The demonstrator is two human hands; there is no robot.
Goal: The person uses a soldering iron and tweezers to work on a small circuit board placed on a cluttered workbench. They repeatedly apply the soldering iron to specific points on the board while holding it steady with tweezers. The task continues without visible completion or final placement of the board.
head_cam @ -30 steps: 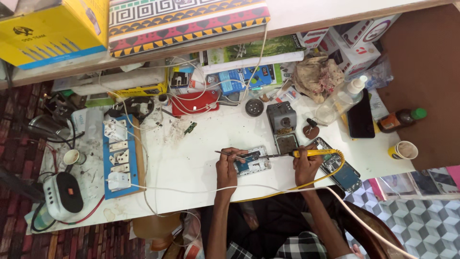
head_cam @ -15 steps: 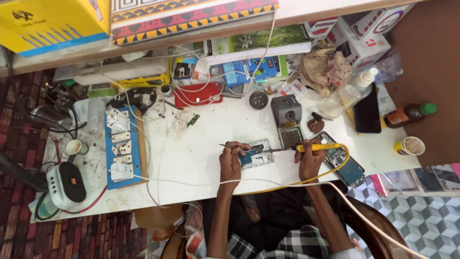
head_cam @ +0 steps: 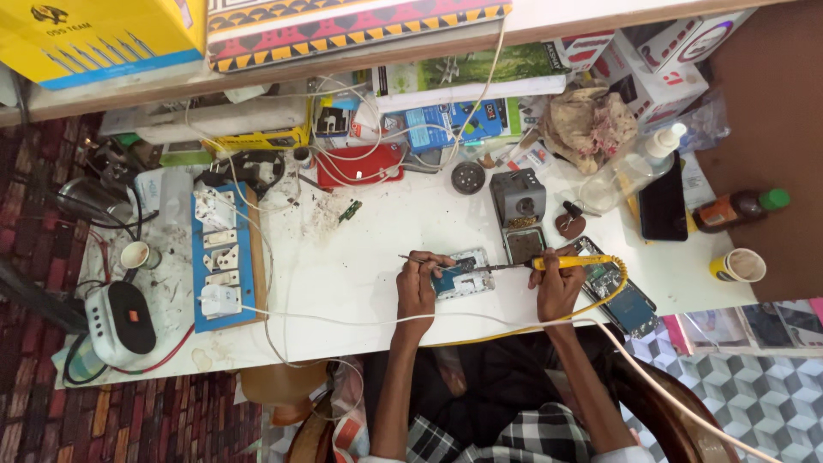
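An opened phone with its circuit board lies on the white table near the front edge. My left hand pinches a thin metal tool, likely tweezers, whose tip rests over the board. My right hand grips a yellow-handled soldering iron; its tip points left onto the same board. A yellow cord runs from the iron down past my right wrist.
A grey soldering stand sits behind the board, another open phone lies right of my right hand. A blue socket board is at left, a paper cup and brown bottle at right. Cables and boxes crowd the back.
The camera view has shifted slightly; both hands stay over the board, with the iron tip and the tweezers held in about the same place.
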